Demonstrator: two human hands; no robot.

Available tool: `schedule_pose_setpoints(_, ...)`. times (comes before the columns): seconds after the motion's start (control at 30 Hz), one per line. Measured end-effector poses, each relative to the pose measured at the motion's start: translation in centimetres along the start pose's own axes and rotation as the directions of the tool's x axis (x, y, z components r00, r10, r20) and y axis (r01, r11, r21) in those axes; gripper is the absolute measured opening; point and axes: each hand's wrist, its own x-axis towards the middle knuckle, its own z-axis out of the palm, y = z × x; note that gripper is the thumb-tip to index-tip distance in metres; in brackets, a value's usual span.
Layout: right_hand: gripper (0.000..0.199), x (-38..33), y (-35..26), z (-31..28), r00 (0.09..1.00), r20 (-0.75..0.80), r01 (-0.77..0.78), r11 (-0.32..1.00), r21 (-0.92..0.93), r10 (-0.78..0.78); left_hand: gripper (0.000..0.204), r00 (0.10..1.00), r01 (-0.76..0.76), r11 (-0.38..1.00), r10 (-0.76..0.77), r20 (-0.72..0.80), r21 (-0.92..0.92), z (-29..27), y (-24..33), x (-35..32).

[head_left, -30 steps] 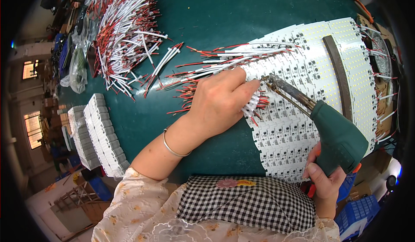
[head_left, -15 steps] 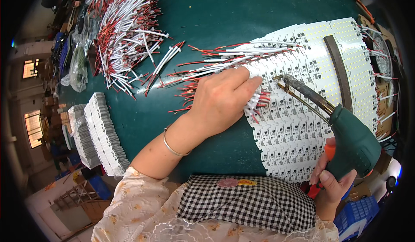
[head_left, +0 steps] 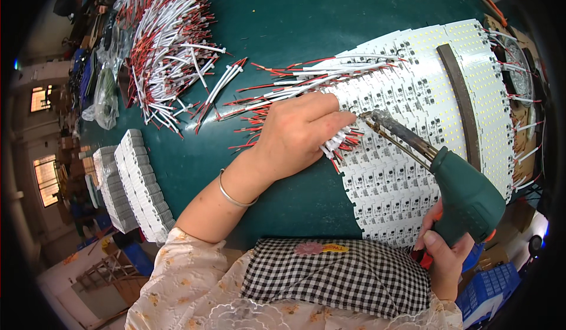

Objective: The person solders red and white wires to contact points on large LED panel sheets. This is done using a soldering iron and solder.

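Observation:
My left hand (head_left: 298,132) lies on a row of white cables with red wire ends (head_left: 306,82), pinching their tips against the edge of a fan of white LED strip boards (head_left: 407,153). My right hand (head_left: 443,253) grips the green handle of a soldering gun (head_left: 460,194) at the lower right. Its metal tip (head_left: 372,117) points left, right beside my left fingertips at the wire ends. A silver bangle sits on my left wrist.
A big heap of loose white and red cables (head_left: 168,64) lies at the upper left on the green table (head_left: 295,17). Stacks of white boards (head_left: 138,188) stand at the left edge. A dark curved bar (head_left: 463,100) rests across the LED boards. A checked cloth (head_left: 336,274) covers my lap.
The soldering gun has drawn back to the lower right, then its tip came back in toward my left fingertips. My left hand has stayed put on the cables.

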Motion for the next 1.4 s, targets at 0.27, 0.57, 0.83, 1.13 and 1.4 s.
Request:
schedule_pose_setpoints(0.27, 0.055, 0.0, 1.1, -0.6, 0.985, 0.100, 0.148, 0.983, -0.110, -0.137, 0.027, 1.000, -0.006, 1.000, 0.006, -0.004, 0.028, -0.1, 0.0, -0.2)
schedule_pose_setpoints(0.57, 0.058, -0.1, 0.5, 0.0, 0.991, 0.057, 0.130, 0.980, -0.152, -0.123, 0.027, 1.000, -0.021, 0.999, 0.022, -0.012, 0.049, 0.1, 0.2, -0.1)
schedule_pose_setpoints(0.83, 0.072, 0.9, -0.9, -0.3, 0.960, -0.072, 0.276, 0.955, 0.111, -0.269, 0.028, 0.999, -0.006, 0.997, 0.002, 0.051, 0.078, -0.5, 0.6, 0.1)
schedule_pose_setpoints(1.13, 0.071, 1.3, -1.2, -1.7, 0.931, -0.039, 0.364, 0.918, 0.155, -0.363, 0.021, 0.987, 0.047, 0.998, -0.040, -0.155, 0.044, -2.2, 1.9, 1.3)
schedule_pose_setpoints(1.4, 0.072, 1.4, -0.8, -2.1, 0.928, -0.025, 0.370, 0.916, 0.157, -0.371, 0.028, 0.983, 0.158, 0.987, -0.161, -0.093, -0.039, -1.4, 2.0, 2.1)
